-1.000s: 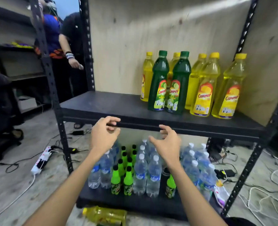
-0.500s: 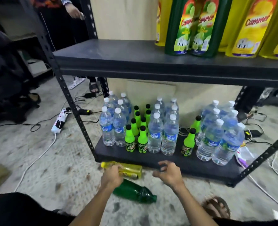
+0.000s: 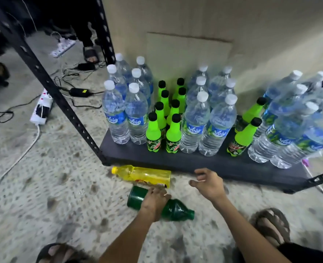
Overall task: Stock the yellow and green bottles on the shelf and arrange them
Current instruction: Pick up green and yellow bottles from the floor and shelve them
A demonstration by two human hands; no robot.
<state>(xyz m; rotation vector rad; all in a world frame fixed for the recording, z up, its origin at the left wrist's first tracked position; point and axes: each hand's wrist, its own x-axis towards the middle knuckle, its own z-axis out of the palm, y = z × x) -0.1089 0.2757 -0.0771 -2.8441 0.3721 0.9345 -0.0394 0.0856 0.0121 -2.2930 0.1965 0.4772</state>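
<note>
Our left hand curls round the green bottle lying on the floor, and the yellow bottle lies just beyond its fingers. Our right hand hovers alongside, fingers loosely spread, holding nothing, by the bottom shelf.

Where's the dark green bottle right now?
The dark green bottle lies on its side on the floor, low centre of the head view, just nearer the person than the yellow bottle by the bottom shelf; the left hand grips its middle.

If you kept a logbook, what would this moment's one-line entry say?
left hand grips green bottle lying on floor | right hand open, near yellow bottle | both bottles off bottom shelf
</note>
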